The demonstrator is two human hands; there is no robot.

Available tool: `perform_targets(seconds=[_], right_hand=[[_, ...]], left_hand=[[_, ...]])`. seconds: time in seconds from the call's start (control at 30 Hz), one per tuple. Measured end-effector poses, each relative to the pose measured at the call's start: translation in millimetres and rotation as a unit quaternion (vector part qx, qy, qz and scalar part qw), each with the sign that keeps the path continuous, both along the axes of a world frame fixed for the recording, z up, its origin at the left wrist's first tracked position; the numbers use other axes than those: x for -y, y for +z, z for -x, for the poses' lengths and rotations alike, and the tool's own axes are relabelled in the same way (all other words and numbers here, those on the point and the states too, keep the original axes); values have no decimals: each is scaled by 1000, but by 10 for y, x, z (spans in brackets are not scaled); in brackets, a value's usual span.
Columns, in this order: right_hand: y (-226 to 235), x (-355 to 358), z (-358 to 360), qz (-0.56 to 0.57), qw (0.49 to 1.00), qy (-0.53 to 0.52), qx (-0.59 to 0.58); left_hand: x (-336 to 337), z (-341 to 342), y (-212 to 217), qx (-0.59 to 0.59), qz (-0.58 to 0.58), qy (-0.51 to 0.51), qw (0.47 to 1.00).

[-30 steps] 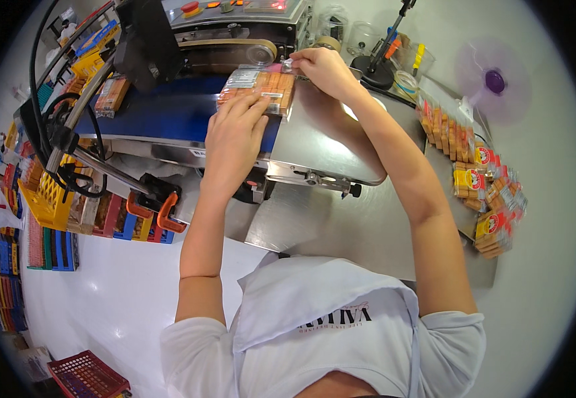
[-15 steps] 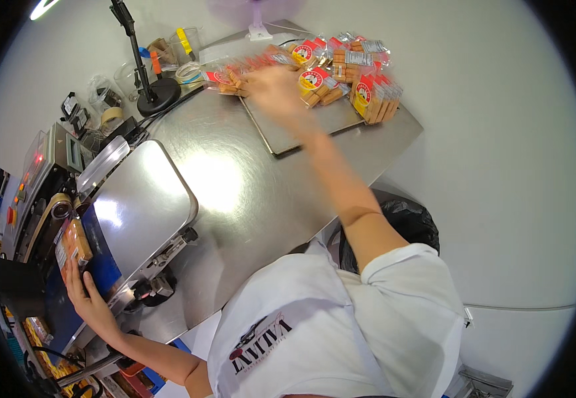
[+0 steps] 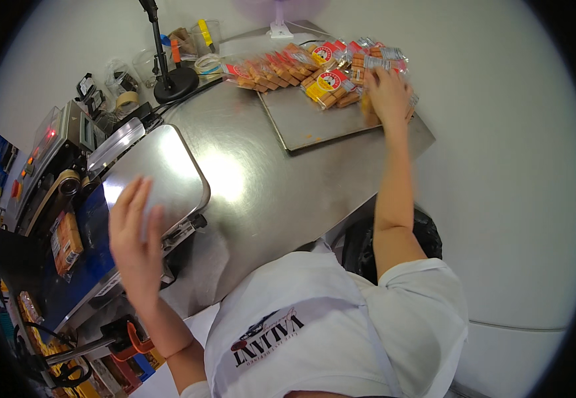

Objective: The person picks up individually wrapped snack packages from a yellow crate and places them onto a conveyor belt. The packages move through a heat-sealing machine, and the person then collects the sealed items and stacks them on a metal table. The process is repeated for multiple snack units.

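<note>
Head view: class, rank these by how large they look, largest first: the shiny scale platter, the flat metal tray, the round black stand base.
1. Scale platter, though it lies nearer the camera, so its lead over the tray is unsure.
2. Metal tray, partly covered by packets.
3. Black stand base, clearly smallest.

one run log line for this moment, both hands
left hand: open, raised over scale platform, holds nothing | right hand: on snack packs at tray | one pack on blue belt
</note>
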State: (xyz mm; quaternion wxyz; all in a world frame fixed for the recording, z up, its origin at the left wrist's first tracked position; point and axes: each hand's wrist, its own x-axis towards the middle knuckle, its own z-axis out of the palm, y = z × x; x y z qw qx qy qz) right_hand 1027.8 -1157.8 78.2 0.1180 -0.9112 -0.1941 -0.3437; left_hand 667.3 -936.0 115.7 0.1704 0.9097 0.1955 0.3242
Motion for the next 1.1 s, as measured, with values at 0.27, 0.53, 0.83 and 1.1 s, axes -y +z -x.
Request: perform_targets(seconds=[0.27,0.53,0.83,1.1], right_hand=[[716,-1330,1594,-316,813,490,4],[674,-1890,1715,-327,681,589,-285],[782,-2086,1695,-136,618,665,-396],[705,-1763,1631,-184,640,659,-350]], left_hand=[[256,-577,146,82,-92,-14,992],[-352,-117,39,234,353,-72,903],[-703,185,219,160,266,-14,950],[-669,10,140,244,195,-64,948]])
